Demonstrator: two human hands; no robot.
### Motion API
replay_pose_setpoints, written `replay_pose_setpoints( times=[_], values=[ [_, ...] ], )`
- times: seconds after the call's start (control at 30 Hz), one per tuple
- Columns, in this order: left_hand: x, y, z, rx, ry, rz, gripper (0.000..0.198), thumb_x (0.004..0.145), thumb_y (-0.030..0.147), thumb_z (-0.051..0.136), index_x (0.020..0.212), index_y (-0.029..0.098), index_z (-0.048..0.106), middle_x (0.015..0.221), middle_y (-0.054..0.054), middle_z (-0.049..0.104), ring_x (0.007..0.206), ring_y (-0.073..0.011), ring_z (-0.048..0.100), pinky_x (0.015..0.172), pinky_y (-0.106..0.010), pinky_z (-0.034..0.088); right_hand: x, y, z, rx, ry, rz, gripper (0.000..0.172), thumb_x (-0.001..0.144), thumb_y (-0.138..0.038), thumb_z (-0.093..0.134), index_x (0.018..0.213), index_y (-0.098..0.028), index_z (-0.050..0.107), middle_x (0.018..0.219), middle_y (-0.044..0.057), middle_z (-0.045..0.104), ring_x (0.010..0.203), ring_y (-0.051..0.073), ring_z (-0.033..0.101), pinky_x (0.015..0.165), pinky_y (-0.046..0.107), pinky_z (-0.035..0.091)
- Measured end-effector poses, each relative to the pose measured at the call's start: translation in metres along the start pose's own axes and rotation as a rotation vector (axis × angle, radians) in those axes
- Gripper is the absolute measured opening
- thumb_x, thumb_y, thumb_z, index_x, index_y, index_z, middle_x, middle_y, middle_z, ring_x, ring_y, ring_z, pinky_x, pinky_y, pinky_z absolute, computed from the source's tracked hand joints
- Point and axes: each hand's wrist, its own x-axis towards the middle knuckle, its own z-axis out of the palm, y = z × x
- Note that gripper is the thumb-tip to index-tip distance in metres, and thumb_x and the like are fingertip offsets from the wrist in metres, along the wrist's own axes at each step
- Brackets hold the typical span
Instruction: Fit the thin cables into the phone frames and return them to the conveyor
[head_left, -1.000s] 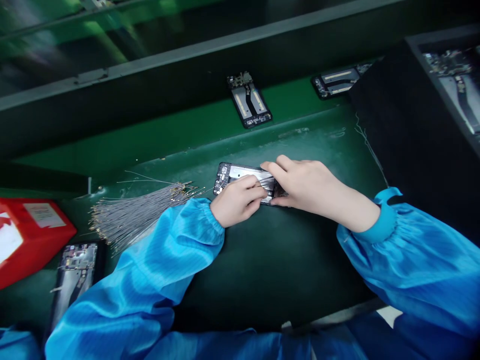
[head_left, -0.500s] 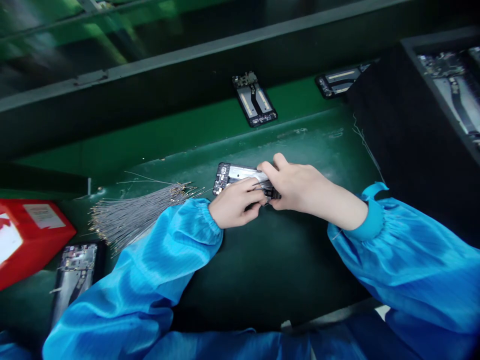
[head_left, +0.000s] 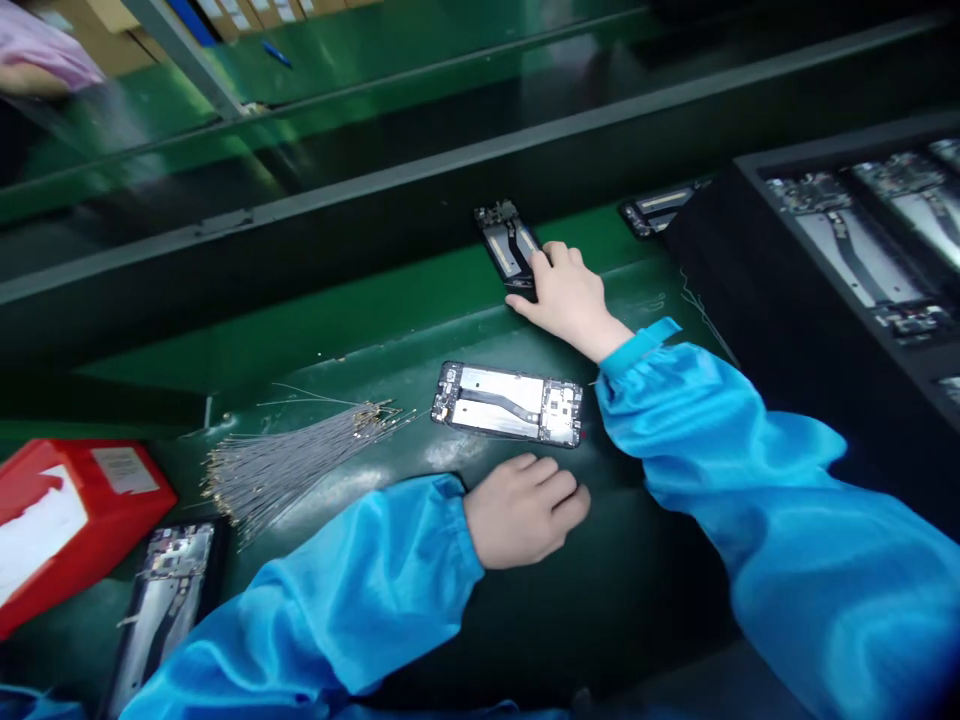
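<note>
My right hand (head_left: pixel 566 295) reaches to the back of the bench, its thumb and fingers around the near end of an opened phone (head_left: pixel 504 245) that lies on the green ledge. A second opened phone (head_left: pixel 499 400), with silver plate, black ribbon cable and bare circuit boards, lies flat in front of me, touched by neither hand. Just on my side of it, my left hand (head_left: pixel 529 510) rests with its fingers curled under; their undersides are hidden. Left of that phone lies a fanned bundle of thin grey cables (head_left: pixel 292 465) with gold-coloured ends.
A black tray (head_left: pixel 750 230) of opened phones stands at right, with another phone (head_left: pixel 660 208) partly behind it. At left are a red box (head_left: pixel 135 500) and an opened phone (head_left: pixel 169 600). A raised rail (head_left: pixel 420 150) crosses the back. A person's pink sleeve (head_left: pixel 52 45) shows top left.
Both hands have left the middle phone, which now lies alone. My right hand has moved away to the back phone; my left hand has drawn nearer to me. The view has shifted.
</note>
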Motion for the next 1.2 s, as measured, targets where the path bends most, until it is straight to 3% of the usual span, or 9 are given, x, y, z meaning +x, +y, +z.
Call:
replay_pose_setpoints(
  times=[0.1,0.17,0.33,0.43,0.53,0.67,0.93,1.1,1.2],
  values=[
    [0.002,0.004,0.006,-0.001,-0.039,-0.112,0.029,0.084,0.026,0.041,0.109,0.015,0.049,0.082,-0.004,0.051,0.073,-0.0169,0.046,0.061,-0.030,0.040,0.028,-0.006,0.018,-0.058,0.006,0.092,0.065,0.069,-0.059,0.055,0.107,-0.006,0.049,0.110,0.023,0.048,0.102,0.037,0.043,0.070,0.043,0.043],
    [0.003,0.001,0.007,0.005,-0.029,-0.188,0.029,0.084,0.025,0.040,0.110,0.015,0.048,0.084,-0.004,0.050,0.075,-0.0176,0.047,0.063,-0.030,0.042,0.042,-0.006,0.023,-0.078,0.017,0.138,0.062,0.070,-0.058,0.054,0.104,-0.007,0.050,0.104,0.022,0.051,0.101,0.036,0.043,0.069,0.042,0.043],
    [0.004,-0.011,0.007,0.023,-0.030,-0.284,0.026,0.085,0.026,0.040,0.107,0.019,0.050,0.084,-0.005,0.051,0.077,-0.0183,0.049,0.064,-0.030,0.045,0.050,0.014,0.005,-0.055,0.040,0.183,0.055,0.066,-0.051,0.057,0.104,-0.012,0.050,0.098,0.017,0.056,0.095,0.035,0.047,0.066,0.040,0.043],
    [0.006,-0.022,0.008,0.049,0.024,-0.402,0.036,0.083,0.030,0.046,0.117,0.020,0.046,0.107,-0.010,0.050,0.097,-0.0241,0.048,0.079,-0.038,0.044,0.033,0.030,-0.012,-0.007,0.074,0.205,0.053,0.068,-0.054,0.051,0.106,-0.016,0.049,0.096,0.014,0.058,0.092,0.033,0.050,0.067,0.040,0.042],
    [0.005,-0.035,0.008,0.121,0.087,-0.595,0.054,0.079,0.040,0.053,0.127,0.022,0.039,0.135,-0.015,0.029,0.124,-0.0358,0.026,0.096,-0.053,0.030,0.002,0.041,-0.025,0.021,0.113,0.173,0.052,0.069,-0.055,0.050,0.106,-0.019,0.049,0.100,0.011,0.059,0.093,0.031,0.050,0.066,0.037,0.042],
    [-0.002,-0.048,0.002,0.232,0.096,-0.775,0.056,0.078,0.047,0.053,0.127,0.022,0.040,0.143,-0.016,0.017,0.130,-0.0413,0.010,0.099,-0.062,0.016,-0.048,0.051,-0.029,0.006,0.081,0.140,0.049,0.070,-0.053,0.051,0.106,-0.020,0.049,0.097,0.009,0.059,0.089,0.028,0.051,0.060,0.033,0.040],
    [-0.019,-0.090,-0.022,0.272,0.004,-0.891,0.043,0.084,0.038,0.047,0.121,0.017,0.049,0.123,-0.012,0.049,0.115,-0.0287,0.040,0.094,-0.045,0.033,-0.100,0.052,-0.019,-0.292,0.060,0.136,0.052,0.076,-0.054,0.046,0.111,-0.016,0.052,0.103,0.015,0.052,0.091,0.030,0.046,0.051,0.030,0.037],
    [-0.021,-0.114,-0.021,0.268,0.031,-0.992,0.053,0.086,0.044,0.042,0.132,0.019,0.035,0.133,-0.011,0.041,0.118,-0.0292,0.037,0.090,-0.045,0.035,-0.104,0.031,-0.018,-0.263,0.087,0.009,0.053,0.079,-0.057,0.041,0.109,-0.015,0.054,0.110,0.020,0.047,0.090,0.033,0.045,0.047,0.033,0.041],
    [-0.030,-0.115,-0.035,0.293,-0.006,-1.010,0.052,0.086,0.042,0.043,0.130,0.016,0.036,0.133,-0.012,0.040,0.116,-0.0300,0.039,0.087,-0.044,0.038,-0.108,0.024,-0.017,-0.168,0.055,-0.123,0.051,0.079,-0.054,0.043,0.110,-0.014,0.053,0.106,0.020,0.049,0.090,0.033,0.045,0.048,0.035,0.044]
  ],
)
